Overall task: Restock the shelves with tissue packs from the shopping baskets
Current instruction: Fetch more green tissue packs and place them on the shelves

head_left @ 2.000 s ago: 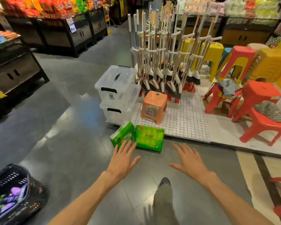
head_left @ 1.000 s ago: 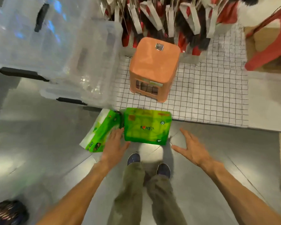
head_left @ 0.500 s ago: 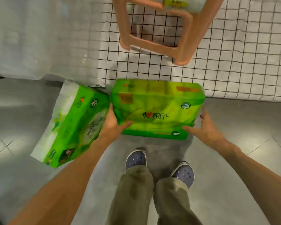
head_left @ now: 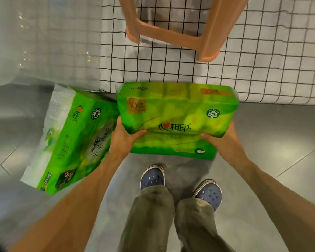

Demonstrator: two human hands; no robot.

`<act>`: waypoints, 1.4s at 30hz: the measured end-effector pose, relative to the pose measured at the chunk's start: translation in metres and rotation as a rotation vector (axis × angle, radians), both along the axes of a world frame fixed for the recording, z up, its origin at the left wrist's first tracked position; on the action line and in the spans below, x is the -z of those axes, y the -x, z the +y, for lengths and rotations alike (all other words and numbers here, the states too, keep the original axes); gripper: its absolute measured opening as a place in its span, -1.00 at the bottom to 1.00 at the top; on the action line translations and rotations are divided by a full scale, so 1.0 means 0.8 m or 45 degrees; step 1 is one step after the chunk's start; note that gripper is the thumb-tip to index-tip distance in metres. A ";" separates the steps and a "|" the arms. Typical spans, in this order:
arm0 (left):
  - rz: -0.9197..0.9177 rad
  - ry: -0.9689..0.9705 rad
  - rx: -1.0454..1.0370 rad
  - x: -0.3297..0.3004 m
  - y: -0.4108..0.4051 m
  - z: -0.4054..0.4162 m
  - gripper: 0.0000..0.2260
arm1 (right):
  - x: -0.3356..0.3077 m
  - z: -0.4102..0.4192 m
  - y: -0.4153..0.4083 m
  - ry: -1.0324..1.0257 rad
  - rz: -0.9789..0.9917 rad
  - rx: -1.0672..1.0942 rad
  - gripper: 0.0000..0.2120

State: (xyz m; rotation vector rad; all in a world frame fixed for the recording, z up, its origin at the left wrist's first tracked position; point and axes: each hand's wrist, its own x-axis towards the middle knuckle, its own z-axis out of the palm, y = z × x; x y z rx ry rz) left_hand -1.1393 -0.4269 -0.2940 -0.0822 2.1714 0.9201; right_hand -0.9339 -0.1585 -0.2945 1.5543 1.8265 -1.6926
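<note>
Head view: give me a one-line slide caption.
Both hands, left hand and right hand, grip a green tissue pack by its ends above the floor, a second pack lying alongside.

The person looks straight down at a grey tiled floor (head_left: 280, 139). The left hand (head_left: 125, 138) and the right hand (head_left: 221, 138) grip the two short ends of a bright green plastic-wrapped tissue pack (head_left: 176, 119), with the thumbs on its printed top face. Just beside it on the left, a second green and white tissue pack (head_left: 75, 139) lies tilted on the floor. Behind them is a white mat with a black grid (head_left: 262, 70), and an orange plastic stool (head_left: 189, 37) stands on it. Two blue perforated clogs (head_left: 153, 177) show below.
</note>
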 end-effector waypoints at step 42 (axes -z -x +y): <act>0.426 -0.469 0.463 -0.955 -0.174 0.136 -0.15 | -0.942 -0.017 -0.263 -0.505 0.492 0.680 -0.09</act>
